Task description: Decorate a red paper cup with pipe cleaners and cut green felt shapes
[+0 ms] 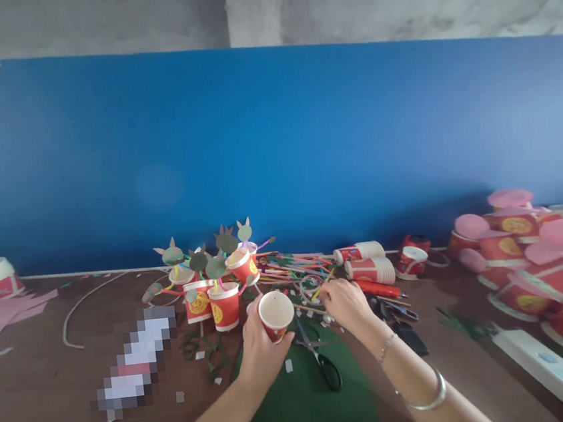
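Note:
My left hand (261,347) is wrapped round a red and white paper cup (276,311), its open mouth tilted toward the camera. To the right, my right hand (344,300) has its fingers bent down at a yellow strip (323,286) beside a pile of coloured strips (287,269); its fingertips are partly hidden. Black-handled scissors (322,358) lie between my forearms on a green sheet (312,409). Behind my left hand stand several red cups (225,307) with green paper animal heads (215,266) on strips.
Stacked cups (370,272) lie beyond my right hand, near a red tool (377,289). Cups with pink discs (509,247) and a power strip (554,370) are at the right. Pink paper (1,321) and a blurred-out device (136,360) are at the left. A blue panel (274,144) rises behind.

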The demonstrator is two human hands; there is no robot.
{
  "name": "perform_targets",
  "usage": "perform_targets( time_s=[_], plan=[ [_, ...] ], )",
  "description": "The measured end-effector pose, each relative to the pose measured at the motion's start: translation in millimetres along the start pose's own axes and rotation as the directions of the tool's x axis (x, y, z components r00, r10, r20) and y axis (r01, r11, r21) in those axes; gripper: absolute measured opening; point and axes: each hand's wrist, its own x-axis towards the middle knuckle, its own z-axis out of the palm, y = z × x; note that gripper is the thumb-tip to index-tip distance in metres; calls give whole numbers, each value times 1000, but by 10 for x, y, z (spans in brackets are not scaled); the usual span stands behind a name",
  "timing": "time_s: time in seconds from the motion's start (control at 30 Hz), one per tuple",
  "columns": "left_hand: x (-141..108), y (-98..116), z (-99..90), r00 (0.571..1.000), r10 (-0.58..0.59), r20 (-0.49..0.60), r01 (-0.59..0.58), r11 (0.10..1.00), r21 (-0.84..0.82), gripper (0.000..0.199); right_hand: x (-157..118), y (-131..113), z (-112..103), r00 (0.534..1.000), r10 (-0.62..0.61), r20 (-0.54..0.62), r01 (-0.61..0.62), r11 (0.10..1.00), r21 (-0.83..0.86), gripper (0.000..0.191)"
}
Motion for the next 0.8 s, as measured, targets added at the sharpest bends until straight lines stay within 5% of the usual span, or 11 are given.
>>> perform_targets(
  time_s=[0.13, 0.4, 0.8],
  plan=[
    [-28, 69, -19, 998, 42, -43, -41, 999, 28, 89, 274, -106, 15, 996, -67, -58, 67, 998, -1, 30],
    [-44, 151, -67, 951, 256, -172, -256, 966, 28, 67, 690, -380, 136, 983, -186, 2, 186, 982, 8, 27],
    [-95, 170, -93, 896, 438, -70, -430, 896, 109, 49, 896, -335, 248, 978, -206, 35, 204, 978, 53, 30]
  ],
)
